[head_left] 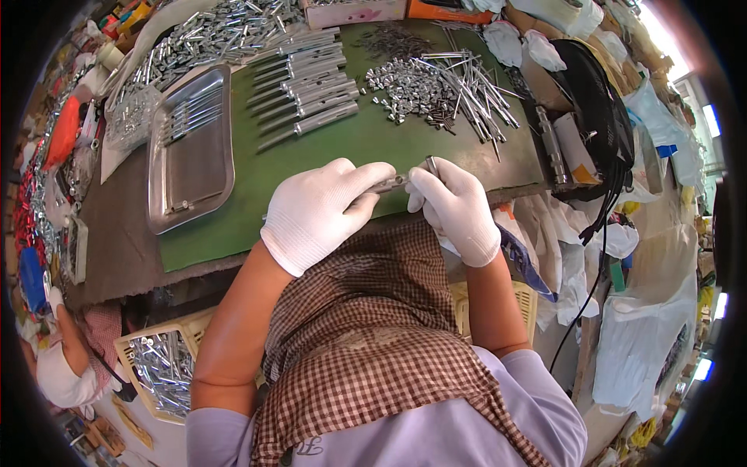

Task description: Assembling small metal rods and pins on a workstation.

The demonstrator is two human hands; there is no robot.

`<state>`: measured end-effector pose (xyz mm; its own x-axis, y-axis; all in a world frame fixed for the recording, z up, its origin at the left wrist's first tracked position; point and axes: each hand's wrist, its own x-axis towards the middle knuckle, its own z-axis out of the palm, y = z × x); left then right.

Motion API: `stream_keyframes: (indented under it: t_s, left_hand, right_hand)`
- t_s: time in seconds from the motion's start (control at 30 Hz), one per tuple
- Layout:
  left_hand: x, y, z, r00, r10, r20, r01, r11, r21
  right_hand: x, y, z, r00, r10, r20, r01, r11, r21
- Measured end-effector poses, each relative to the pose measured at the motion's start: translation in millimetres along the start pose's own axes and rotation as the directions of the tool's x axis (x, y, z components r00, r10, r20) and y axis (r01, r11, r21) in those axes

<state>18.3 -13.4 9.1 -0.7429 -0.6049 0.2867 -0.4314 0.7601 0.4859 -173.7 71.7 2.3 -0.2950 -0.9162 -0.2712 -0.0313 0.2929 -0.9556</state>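
Both my hands wear white knit gloves and meet over the near edge of the green work mat [210,245]. My left hand [319,206] is closed around a silver metal tube [383,186], mostly hidden by the fingers, with its end poking out to the right. Right beside that end, my right hand [459,206] pinches with thumb and forefinger. A short metal rod [433,165] sticks up from its grip; its lower part is hidden. Beyond my hands lies a row of silver cylinders with thin rods [323,117].
On the left stands a metal tray [152,171] with several thin rods. Farther back are a heap of small silver fittings [401,82], loose long rods [481,97] and dark pins [393,40]. A crate [124,358] of metal parts sits below left, near another person's arm [71,342].
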Motion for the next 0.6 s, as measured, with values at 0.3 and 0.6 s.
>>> stream_keyframes:
  t_s: [0.3, 0.6]
  left_hand:
    - [-1.0, 9.3, 15.2, 0.993, -0.086, 0.075, 0.068, 0.974, 0.217]
    - [-1.0, 5.7, 19.6, 0.982, -0.146, 0.121, 0.112, 0.962, 0.247]
  right_hand:
    - [64.1, -4.7, -13.8, 0.744, -0.666, -0.054, 0.428, 0.536, -0.728]
    - [159.7, -47.7, 11.4, 0.926, -0.363, 0.100, 0.190, 0.220, -0.957]
